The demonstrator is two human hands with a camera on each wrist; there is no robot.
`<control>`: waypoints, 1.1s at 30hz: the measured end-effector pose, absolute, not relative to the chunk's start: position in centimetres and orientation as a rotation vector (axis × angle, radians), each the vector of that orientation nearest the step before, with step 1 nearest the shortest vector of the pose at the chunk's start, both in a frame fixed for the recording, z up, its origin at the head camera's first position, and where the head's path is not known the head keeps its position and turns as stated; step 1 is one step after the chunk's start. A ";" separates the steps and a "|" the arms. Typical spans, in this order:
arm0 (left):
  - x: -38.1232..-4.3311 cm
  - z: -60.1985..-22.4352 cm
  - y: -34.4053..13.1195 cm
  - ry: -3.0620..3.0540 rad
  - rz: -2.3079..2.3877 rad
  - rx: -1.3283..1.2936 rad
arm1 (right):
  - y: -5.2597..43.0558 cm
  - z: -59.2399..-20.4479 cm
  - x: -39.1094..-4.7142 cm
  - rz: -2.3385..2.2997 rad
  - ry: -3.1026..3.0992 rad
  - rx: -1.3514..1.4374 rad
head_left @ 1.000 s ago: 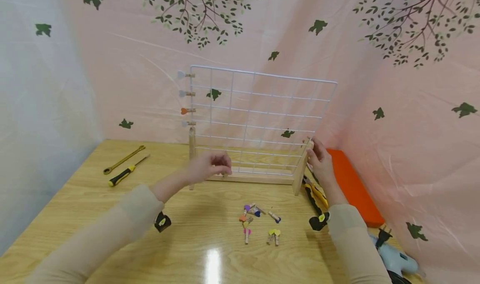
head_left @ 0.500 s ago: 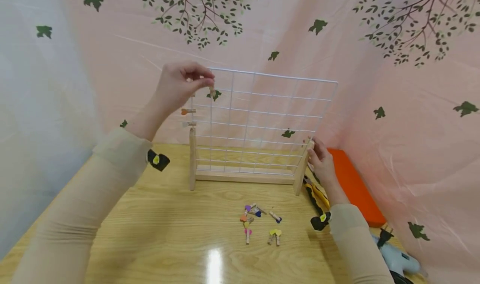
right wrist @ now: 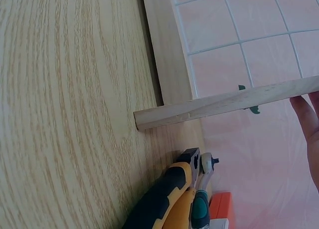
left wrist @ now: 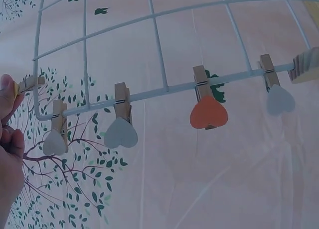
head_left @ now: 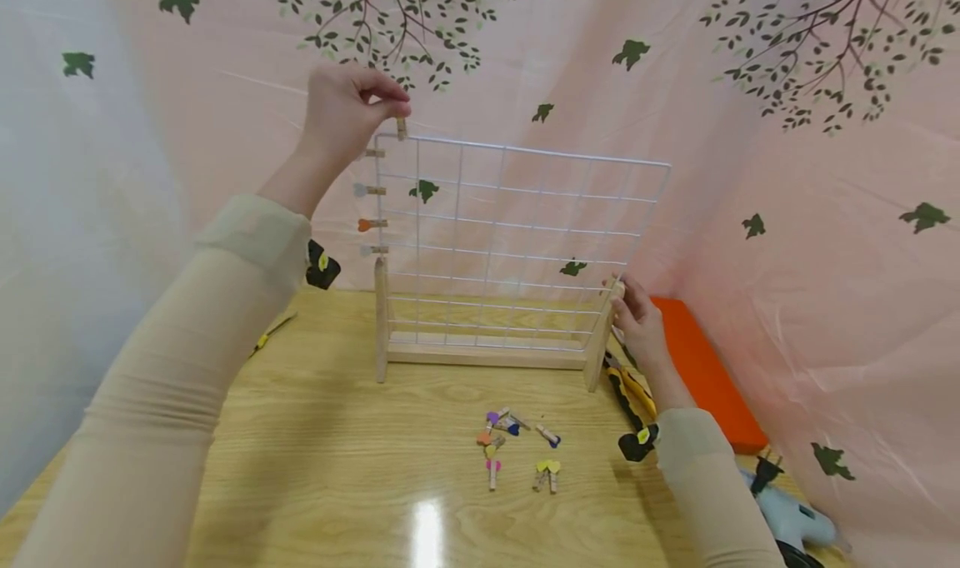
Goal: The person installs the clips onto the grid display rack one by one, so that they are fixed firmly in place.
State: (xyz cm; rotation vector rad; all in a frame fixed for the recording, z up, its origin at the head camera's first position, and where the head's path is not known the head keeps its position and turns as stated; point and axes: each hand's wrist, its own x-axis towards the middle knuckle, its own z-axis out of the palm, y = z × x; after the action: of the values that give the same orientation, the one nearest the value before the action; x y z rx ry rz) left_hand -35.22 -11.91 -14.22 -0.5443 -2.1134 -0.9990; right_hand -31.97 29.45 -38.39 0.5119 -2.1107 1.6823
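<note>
My left hand (head_left: 347, 117) pinches a small wooden clothespin (head_left: 402, 128) on the top wire of the white wire grid (head_left: 503, 146), near its upper left corner. A yellow piece on this clothespin (left wrist: 31, 83) shows between the fingertips in the left wrist view. Down the grid's left edge hang several clothespins, one with an orange heart (left wrist: 209, 113) and others with pale hearts (left wrist: 121, 133). With its fingers around the top, my right hand (head_left: 641, 318) holds the right wooden post (head_left: 597, 353) of the grid's stand.
Several loose heart clothespins (head_left: 492, 473) lie in front of the stand. Pliers (head_left: 628, 391) and an orange-red box (head_left: 705, 376) are beside the right post. A glue gun (head_left: 795, 514) sits at the right edge. My left arm partly covers a screwdriver (head_left: 272, 335).
My left hand has risen from low in front of the grid to its upper left corner, bringing the clothespin onto the top wire. The right hand stays at the post.
</note>
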 end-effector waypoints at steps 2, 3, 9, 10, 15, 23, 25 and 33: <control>-35.3 -14.4 -11.9 -2.141 -0.984 -0.557 | 29.5 -38.4 -31.9 1.673 -2.118 0.511; -35.3 -14.5 -12.0 -2.154 -0.969 -0.557 | 29.5 -38.4 -32.0 1.672 -2.118 0.512; -34.9 -14.8 -12.2 -2.170 -0.944 -0.572 | 29.4 -38.4 -32.0 1.666 -2.106 0.518; -34.7 -14.9 -12.2 -2.166 -0.937 -0.576 | 29.4 -38.4 -32.0 1.666 -2.104 0.518; -33.3 -16.3 -12.0 -2.074 -0.867 -0.645 | 29.4 -38.5 -32.1 1.667 -2.100 0.523; -30.9 -23.4 -9.9 -2.127 -1.024 -0.836 | 29.2 -38.5 -32.1 1.676 -2.100 0.520; -30.5 -26.0 -9.0 -2.232 -1.080 -0.864 | 29.2 -38.5 -32.1 1.671 -2.105 0.519; -29.0 -36.9 -5.9 -2.542 -1.171 -1.035 | 29.1 -38.5 -32.0 1.679 -2.093 0.528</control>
State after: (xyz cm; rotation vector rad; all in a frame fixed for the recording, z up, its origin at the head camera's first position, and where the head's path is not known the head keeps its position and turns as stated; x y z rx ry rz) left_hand -29.00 -5.86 -36.86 -1.0347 -2.5415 -1.1709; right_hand -31.98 29.12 -38.52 0.5283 -2.0933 1.6787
